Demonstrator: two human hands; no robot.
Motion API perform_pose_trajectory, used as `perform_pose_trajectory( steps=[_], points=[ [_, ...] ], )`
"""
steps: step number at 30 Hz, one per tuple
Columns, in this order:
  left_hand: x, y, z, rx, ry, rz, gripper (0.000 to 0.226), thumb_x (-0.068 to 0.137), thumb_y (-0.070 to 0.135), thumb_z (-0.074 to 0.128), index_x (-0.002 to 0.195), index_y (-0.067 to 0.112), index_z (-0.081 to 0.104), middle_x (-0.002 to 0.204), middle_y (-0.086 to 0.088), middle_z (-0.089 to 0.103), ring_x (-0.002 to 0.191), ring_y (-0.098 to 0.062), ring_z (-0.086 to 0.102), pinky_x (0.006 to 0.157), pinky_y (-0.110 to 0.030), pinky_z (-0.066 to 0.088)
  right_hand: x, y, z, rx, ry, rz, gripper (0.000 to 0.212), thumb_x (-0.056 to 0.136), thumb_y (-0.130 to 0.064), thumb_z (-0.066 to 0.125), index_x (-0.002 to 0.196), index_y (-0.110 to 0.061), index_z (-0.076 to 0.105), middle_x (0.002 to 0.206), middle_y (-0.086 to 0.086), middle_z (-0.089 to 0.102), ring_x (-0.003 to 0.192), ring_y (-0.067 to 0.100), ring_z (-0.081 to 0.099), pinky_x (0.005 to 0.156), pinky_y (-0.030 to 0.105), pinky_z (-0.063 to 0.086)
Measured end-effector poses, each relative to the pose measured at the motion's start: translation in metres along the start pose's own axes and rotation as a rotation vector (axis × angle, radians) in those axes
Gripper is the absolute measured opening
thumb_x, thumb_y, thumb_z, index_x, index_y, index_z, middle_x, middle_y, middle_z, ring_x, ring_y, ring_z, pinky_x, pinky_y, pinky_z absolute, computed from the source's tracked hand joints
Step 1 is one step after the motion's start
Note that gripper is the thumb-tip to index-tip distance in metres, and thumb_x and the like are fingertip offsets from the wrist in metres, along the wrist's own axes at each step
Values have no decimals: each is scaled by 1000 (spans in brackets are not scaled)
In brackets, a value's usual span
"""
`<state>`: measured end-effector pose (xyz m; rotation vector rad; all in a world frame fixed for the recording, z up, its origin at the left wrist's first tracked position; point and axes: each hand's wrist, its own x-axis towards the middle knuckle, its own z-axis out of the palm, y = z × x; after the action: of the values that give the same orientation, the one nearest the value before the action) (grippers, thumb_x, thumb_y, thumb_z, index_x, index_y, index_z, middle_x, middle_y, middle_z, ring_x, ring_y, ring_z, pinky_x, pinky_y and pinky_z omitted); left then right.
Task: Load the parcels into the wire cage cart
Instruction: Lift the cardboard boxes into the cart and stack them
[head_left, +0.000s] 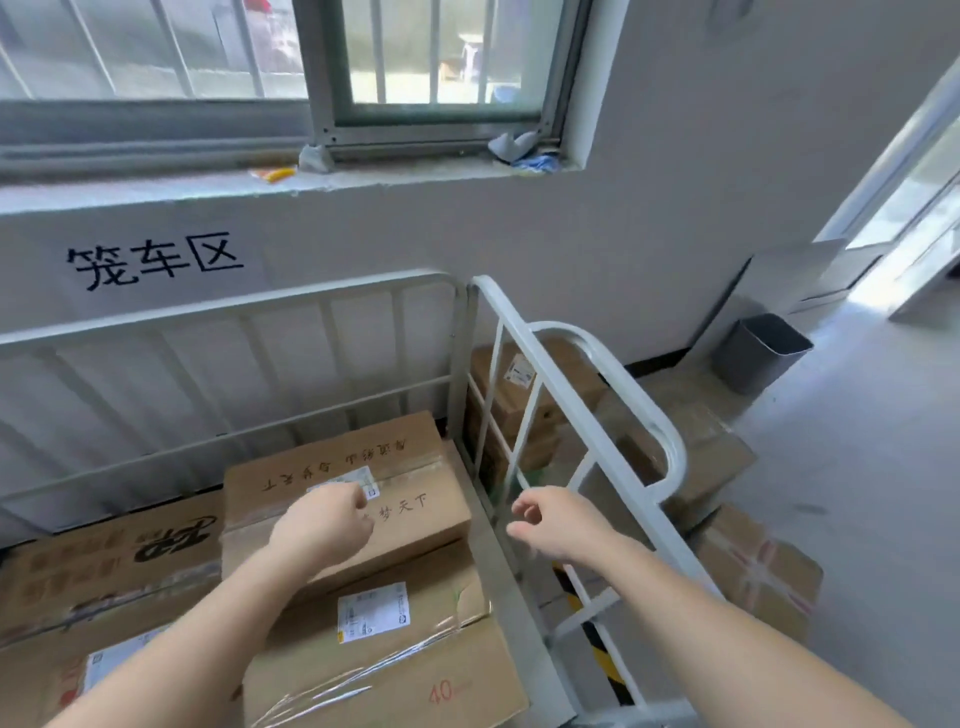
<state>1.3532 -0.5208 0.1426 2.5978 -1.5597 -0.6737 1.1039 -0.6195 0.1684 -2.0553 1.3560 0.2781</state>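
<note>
Nearest the viewer, left forearm (197, 623) and right forearm (727, 623) reach forward over the wire cage cart (613, 447). Below them a taped parcel marked 40 (384, 670) lies in the cart's near right corner; a second parcel (405, 467) sits just behind it, standing higher, and a printed carton (104, 561) lies alongside on the left. Left hand (322, 525) is over the second parcel, fingers curled under with nothing visible in them; contact with the cardboard cannot be told. Right hand (550, 525) hovers above the side rail, fingers loosely bent and apart, empty. Judged step: between parcels, with several loaded and neither hand carrying one. Beyond the side rail, outside the cart, floor parcels (727, 452) wait in a loose stack. The next move probably calls for a reach rightward past that rail, a two-handed grasp on one of them, and a lift clear of the rail. Farther off: a grey bin (758, 353), a wall sign (156, 260), a barred window (441, 57)
</note>
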Motion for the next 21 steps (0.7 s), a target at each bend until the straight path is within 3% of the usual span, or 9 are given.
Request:
perform_pose_trajectory(
  steps=[4, 10, 15, 21],
  points=[
    [-12, 64, -37, 30, 72, 62, 15, 87, 27, 52, 97, 23, 63, 95, 6, 64, 84, -15, 62, 75, -34, 58, -37, 19, -62, 34, 137, -88, 34, 93, -39, 57, 123, -24, 61, 117, -4, 66, 103, 13, 61, 86, 27, 51],
    [-39, 180, -73, 19, 190, 153, 17, 87, 29, 54, 99, 24, 65, 94, 7, 65, 81, -17, 63, 70, -29, 53, -90, 88, -147, 46, 350, -133, 29, 91, -38, 60, 114, -21, 66, 108, -4, 68, 95, 12, 62, 81, 27, 51],
    [-64, 303, -79, 3, 298, 249, 27, 90, 30, 55, 113, 20, 65, 114, -2, 66, 107, -23, 59, 89, -32, 49, -136, 186, -215, 13, 467, -82, 28, 88, -40, 60, 109, -24, 69, 107, -5, 69, 99, 15, 62, 87, 33, 53],
    [-68, 425, -59, 4, 309, 338, 30, 90, 32, 55, 117, 21, 63, 118, -1, 65, 109, -23, 58, 86, -31, 47, -173, 294, -272, 58, 554, 2, 24, 89, -38, 61, 105, -23, 70, 103, -5, 69, 98, 15, 62, 83, 30, 51]
  ],
)
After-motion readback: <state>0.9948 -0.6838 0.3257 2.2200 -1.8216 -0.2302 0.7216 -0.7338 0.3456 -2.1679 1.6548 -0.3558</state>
